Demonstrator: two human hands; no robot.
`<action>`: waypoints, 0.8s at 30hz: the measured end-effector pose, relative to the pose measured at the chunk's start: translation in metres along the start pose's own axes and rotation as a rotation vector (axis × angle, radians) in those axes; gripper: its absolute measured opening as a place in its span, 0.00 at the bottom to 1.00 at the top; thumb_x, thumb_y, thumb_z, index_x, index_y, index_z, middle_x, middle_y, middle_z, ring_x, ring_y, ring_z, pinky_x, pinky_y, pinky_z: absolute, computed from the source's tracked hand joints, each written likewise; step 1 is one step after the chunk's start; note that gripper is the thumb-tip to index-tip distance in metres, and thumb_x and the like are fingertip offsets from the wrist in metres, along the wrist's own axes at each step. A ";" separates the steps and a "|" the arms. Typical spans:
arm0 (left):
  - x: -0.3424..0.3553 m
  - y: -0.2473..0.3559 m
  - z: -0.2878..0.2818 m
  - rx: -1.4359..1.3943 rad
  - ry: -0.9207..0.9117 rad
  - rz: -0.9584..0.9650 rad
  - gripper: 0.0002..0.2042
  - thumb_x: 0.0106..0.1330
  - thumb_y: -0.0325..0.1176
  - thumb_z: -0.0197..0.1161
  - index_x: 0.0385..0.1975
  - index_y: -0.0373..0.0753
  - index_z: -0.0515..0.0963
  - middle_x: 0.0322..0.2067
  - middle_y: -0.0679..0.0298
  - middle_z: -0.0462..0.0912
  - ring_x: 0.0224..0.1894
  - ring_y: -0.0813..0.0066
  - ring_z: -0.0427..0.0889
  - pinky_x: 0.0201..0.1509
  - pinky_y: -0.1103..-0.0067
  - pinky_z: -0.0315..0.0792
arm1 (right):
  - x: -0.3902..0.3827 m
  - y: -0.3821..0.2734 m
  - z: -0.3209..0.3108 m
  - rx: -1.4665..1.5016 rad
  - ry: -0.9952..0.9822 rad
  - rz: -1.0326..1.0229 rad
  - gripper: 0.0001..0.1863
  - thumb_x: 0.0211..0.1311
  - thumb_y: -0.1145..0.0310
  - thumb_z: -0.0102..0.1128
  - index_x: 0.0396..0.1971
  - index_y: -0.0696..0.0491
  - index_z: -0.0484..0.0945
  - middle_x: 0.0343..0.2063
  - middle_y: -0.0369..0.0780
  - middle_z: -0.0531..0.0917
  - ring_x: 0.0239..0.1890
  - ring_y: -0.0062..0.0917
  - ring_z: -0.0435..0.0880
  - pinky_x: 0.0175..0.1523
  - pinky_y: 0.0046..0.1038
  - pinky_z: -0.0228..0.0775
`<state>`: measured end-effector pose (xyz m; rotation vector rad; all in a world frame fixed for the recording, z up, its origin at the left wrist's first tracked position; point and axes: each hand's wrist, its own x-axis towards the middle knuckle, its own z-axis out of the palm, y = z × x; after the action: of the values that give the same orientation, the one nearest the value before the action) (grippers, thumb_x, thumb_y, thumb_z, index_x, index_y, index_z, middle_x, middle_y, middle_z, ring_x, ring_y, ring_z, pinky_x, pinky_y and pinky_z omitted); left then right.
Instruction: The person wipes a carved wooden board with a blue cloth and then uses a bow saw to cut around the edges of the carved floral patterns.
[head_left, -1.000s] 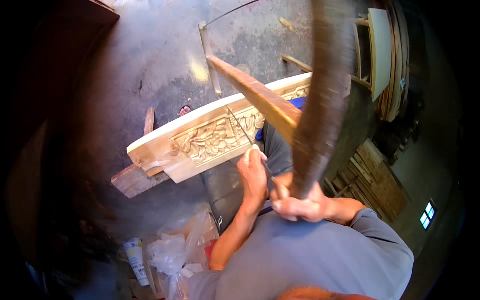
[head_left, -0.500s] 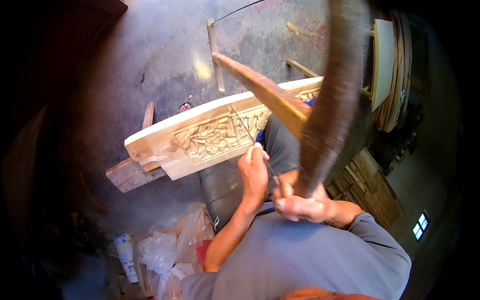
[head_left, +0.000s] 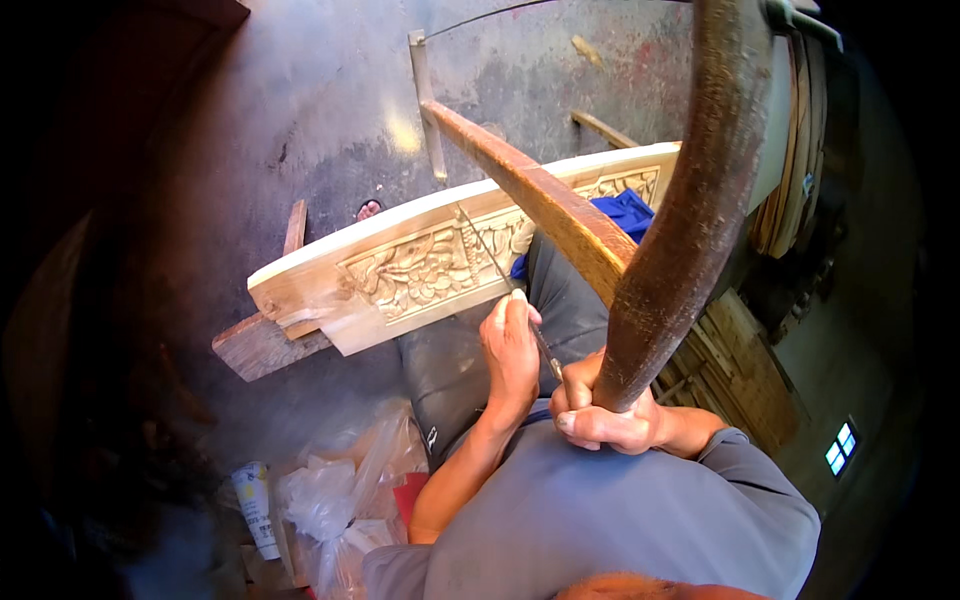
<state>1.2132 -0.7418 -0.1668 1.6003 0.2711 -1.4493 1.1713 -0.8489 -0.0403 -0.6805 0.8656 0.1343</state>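
A large wooden bow saw [head_left: 535, 190] spans the head view, its dark end arm [head_left: 690, 215] tall in the foreground. My right hand [head_left: 605, 415] is closed around the lower end of that arm, by a small handle. From there a thin dark blade [head_left: 487, 250] runs to the upper left across a pale wooden board [head_left: 300, 285] with carved relief panels [head_left: 415, 275]. My left hand [head_left: 510, 345] is closed on the blade beside the board's near edge; its fingers partly hide the blade. The board slopes across my lap, and the saw frame covers part of it.
A rough plank [head_left: 265, 350] lies under the board's left end. Blue cloth [head_left: 625, 212] shows behind the frame. Clear plastic bags [head_left: 335, 500] and a white tube-shaped container [head_left: 257, 510] are at lower left. Wooden planks [head_left: 740, 375] lie at the right.
The dark end arm of the saw has swung slightly to the right at its top, baring more blue cloth and carving. Both hands keep nearly the same place and grip.
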 end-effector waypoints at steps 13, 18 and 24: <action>0.069 -0.073 -0.015 0.148 -0.076 0.312 0.15 0.69 0.43 0.63 0.30 0.36 0.72 0.22 0.58 0.72 0.24 0.64 0.74 0.30 0.67 0.70 | 0.052 0.021 0.014 -0.113 0.288 -0.031 0.12 0.67 0.72 0.67 0.25 0.55 0.74 0.18 0.31 0.74 0.19 0.11 0.71 0.24 0.20 0.62; 0.067 -0.070 -0.007 0.158 0.036 0.306 0.17 0.71 0.37 0.52 0.23 0.32 0.75 0.19 0.51 0.76 0.23 0.60 0.74 0.32 0.64 0.68 | 0.049 0.029 0.022 -0.295 0.442 -0.040 0.17 0.70 0.66 0.68 0.25 0.54 0.71 0.16 0.34 0.75 0.15 0.16 0.70 0.20 0.22 0.59; 0.017 -0.010 -0.008 0.018 0.020 0.104 0.18 0.74 0.35 0.48 0.21 0.32 0.74 0.18 0.54 0.72 0.21 0.65 0.69 0.30 0.66 0.62 | 0.016 0.005 0.036 -0.200 0.392 -0.040 0.16 0.72 0.68 0.65 0.26 0.55 0.69 0.13 0.35 0.72 0.13 0.16 0.66 0.18 0.22 0.56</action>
<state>1.2160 -0.7375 -0.1879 1.6207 0.1837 -1.3600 1.2039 -0.8259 -0.0385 -0.9291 1.2239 0.0512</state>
